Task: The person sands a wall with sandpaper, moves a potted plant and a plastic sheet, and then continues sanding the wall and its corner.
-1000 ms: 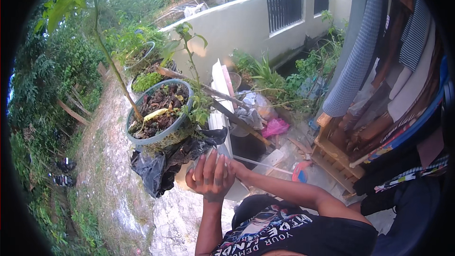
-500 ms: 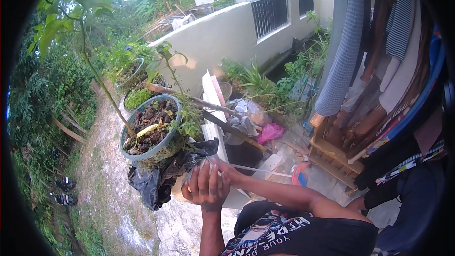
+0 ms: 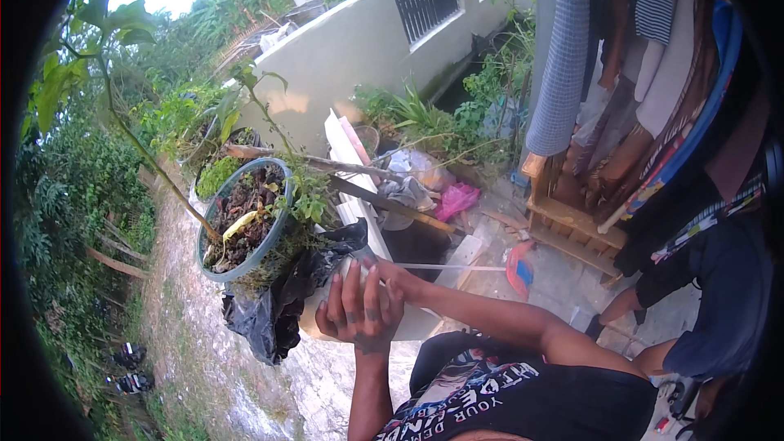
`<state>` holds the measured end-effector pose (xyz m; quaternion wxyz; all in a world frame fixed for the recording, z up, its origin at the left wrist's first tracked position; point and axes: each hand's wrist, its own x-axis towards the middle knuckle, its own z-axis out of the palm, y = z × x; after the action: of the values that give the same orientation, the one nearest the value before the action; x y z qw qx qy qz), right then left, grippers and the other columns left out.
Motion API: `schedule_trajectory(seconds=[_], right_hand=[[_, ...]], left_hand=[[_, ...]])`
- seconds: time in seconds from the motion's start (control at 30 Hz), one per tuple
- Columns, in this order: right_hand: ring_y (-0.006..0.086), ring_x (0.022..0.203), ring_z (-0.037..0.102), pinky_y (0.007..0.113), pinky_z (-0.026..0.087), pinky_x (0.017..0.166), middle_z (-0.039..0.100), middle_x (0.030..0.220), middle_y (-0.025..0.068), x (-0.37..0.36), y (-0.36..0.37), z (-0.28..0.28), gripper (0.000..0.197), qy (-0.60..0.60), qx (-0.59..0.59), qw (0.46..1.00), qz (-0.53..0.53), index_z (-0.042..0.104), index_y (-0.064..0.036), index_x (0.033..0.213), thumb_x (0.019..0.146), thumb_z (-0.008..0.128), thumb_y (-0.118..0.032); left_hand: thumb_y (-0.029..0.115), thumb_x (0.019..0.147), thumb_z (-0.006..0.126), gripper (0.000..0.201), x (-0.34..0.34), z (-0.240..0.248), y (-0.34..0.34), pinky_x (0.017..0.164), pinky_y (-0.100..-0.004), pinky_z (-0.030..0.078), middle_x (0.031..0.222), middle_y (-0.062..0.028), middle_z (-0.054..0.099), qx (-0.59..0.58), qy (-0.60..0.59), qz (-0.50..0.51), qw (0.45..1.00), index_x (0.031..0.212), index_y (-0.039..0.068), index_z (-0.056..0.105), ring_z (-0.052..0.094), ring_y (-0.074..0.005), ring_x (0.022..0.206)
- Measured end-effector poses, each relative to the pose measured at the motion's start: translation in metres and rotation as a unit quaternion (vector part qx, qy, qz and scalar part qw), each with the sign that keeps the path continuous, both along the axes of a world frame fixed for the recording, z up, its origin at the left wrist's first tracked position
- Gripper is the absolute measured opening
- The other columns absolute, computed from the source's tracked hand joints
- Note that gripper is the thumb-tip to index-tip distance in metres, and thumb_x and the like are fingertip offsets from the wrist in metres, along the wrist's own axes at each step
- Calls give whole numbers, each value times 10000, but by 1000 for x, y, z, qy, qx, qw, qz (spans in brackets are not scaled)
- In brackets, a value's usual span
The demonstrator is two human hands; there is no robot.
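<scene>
My left hand point(image 3: 362, 307) is closed, its soil-stained fingers curled over the top of a pale, rounded thing point(image 3: 318, 316); its kind is hidden by my hands. Partly behind it, my right hand point(image 3: 395, 279) is closed around the same spot, with its fingers mostly out of sight. A crumpled black plastic bag point(image 3: 265, 322) lies against my left hand. Just beyond and to the left stands a grey-blue pot point(image 3: 287, 196) of dark soil point(image 3: 233, 237), with a yellowed leaf point(image 3: 239, 225) on top. A tall thin-stemmed plant point(image 3: 131, 132) leans out of it.
Wooden poles point(image 3: 404, 211) slant behind the pot. A pink plastic bag point(image 3: 457, 200) and grey bags lie on the ground beyond. Clothes point(image 3: 563, 73) hang above a wooden rack point(image 3: 576, 233) at right. A person in dark clothing point(image 3: 723, 318) is at lower right. A pale wall point(image 3: 351, 53) runs behind.
The view has turned slightly, so the pot, wall and clothes sit further left or higher. Both hands stay closed together at the same place beside the black bag.
</scene>
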<state>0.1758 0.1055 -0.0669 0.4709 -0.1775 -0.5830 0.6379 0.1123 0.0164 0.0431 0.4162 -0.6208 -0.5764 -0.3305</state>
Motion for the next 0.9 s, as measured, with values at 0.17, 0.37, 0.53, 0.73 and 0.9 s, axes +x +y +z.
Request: schedule_trajectory(seconds=[0.17, 0.37, 0.53, 0.73, 0.9], right_hand=[[223, 1222, 557, 359, 427, 1043, 593, 1302, 104, -2, 18, -76, 600, 59, -143, 982, 108, 531, -43, 1369, 995, 487, -511], [219, 1281, 524, 363, 407, 1074, 572, 1352, 107, 7, -15, -78, 656, -78, 78, 993, -42, 477, -43, 1438, 1013, 442, -541], [230, 1293, 517, 367, 392, 1088, 555, 1378, 121, 19, -42, -66, 663, -63, 1, 994, -84, 439, -43, 1466, 1027, 398, -538], [242, 1307, 509, 372, 374, 1105, 534, 1408, 137, 8, -48, -44, 671, 17, -61, 991, -116, 393, -43, 1500, 1044, 344, -533], [253, 1319, 502, 377, 359, 1119, 517, 1433, 151, -7, -53, -34, 679, 114, -135, 971, -160, 355, -43, 1528, 1058, 300, -529]], left_hand=[[402, 918, 609, 255, 1, 2, -7, 1084, -424, 267, 1284, -2, 665, -47, -15, -49, 998, 1090, 249, 719, 538, -233, 1249], [449, 876, 662, 401, -15, 12, -21, 1105, -443, 241, 1473, -70, 516, -111, -34, -134, 984, 1165, 174, 694, 418, -273, 1372], [429, 880, 650, 443, -30, 8, -22, 1115, -463, 224, 1499, -117, 472, -147, -26, -160, 976, 1198, 121, 668, 368, -297, 1413], [420, 873, 643, 481, -31, 4, -23, 1128, -464, 208, 1528, -141, 426, -155, -18, -194, 968, 1219, 87, 663, 323, -327, 1435], [370, 829, 704, 450, -27, 4, -22, 1126, -493, 200, 1495, -169, 441, -131, -19, -243, 961, 1166, 74, 668, 335, -339, 1421]])
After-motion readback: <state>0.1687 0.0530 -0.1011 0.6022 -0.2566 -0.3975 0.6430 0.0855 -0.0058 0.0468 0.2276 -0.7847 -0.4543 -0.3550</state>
